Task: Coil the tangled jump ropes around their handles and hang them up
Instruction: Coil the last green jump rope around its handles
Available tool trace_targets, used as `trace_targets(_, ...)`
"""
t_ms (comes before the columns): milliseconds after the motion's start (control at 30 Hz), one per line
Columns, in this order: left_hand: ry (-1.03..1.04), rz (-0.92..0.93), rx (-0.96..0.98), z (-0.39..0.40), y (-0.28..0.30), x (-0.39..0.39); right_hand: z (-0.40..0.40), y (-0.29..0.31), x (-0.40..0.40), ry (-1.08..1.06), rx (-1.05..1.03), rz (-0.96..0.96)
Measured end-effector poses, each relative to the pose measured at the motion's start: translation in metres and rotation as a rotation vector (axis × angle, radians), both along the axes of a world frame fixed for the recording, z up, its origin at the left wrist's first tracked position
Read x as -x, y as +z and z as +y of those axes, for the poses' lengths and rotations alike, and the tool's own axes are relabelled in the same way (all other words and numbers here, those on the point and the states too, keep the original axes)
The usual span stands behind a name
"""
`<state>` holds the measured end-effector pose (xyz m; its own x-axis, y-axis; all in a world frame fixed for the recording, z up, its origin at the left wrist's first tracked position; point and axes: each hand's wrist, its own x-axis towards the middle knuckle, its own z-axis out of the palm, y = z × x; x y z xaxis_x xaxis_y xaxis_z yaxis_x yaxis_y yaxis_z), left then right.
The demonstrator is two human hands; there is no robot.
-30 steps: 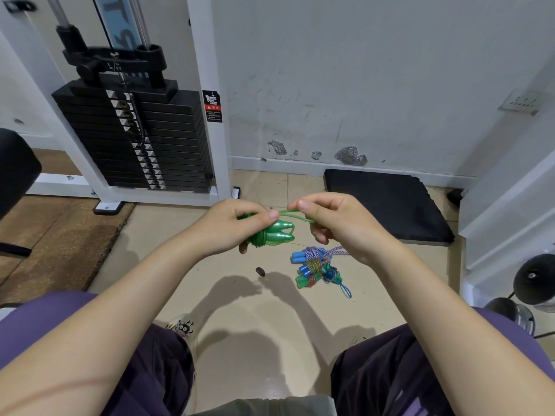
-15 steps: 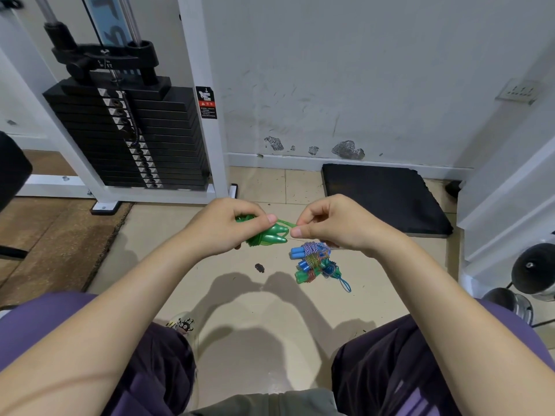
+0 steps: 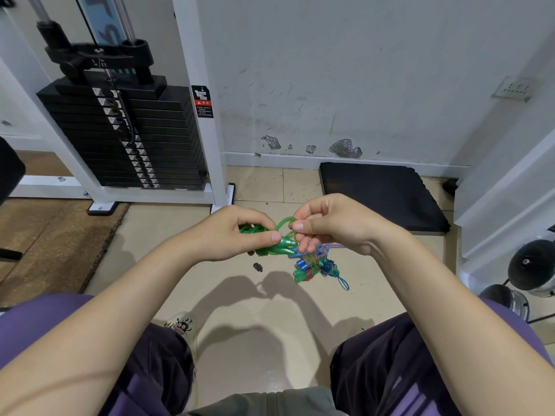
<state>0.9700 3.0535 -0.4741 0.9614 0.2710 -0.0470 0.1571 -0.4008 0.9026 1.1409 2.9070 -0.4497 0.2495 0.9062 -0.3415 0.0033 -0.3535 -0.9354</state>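
At the centre of the frame, slightly left, the green handles [image 3: 280,247] of a jump rope are gripped together in the left hand [image 3: 237,235], with turns of green cord seen bunched under the fingers. Just to the right, a short loop of the green cord [image 3: 283,222] is pinched between thumb and forefinger of the right hand [image 3: 333,223], whose remaining fingers are curled in. Both hands are thus clamped on the same rope and held nearly touching above the floor.

The coiling of this rope is judged to be close to finished: most of the cord appears wound round the handles, and only the last loop seems left to be wrapped or tucked. Hanging is not yet done, and no hook or rack can be seen.

Below and right of the hands, a bundle of other ropes [image 3: 315,264] with blue and green handles lies on the tiled floor [image 3: 240,295]. Whether these are wound neatly or tangled cannot be told.

At the upper left a black weight stack [image 3: 129,139] is set in a white frame [image 3: 195,100]. A small dark scrap [image 3: 257,267] lies on the tiles left of the bundle. At the right centre a black mat [image 3: 381,193] rests against the wall. Nothing is seen to obstruct the hands.
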Motion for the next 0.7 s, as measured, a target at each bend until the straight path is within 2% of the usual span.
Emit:
trace_targets(100, -0.003, -0.021, -0.002, 0.002, -0.001, 0.001, 0.0, -0.001, -0.001, 0.031, 0.009, 0.052)
trace_targets(467, -0.002, -0.051, -0.061, 0.002, -0.004, 0.003, 0.009, -0.013, 0.008, -0.054, -0.008, -0.026)
trace_targets(700, 0.03, -0.089, -0.06, 0.004, -0.005, 0.003, 0.01, -0.008, 0.011, -0.062, -0.013, 0.129)
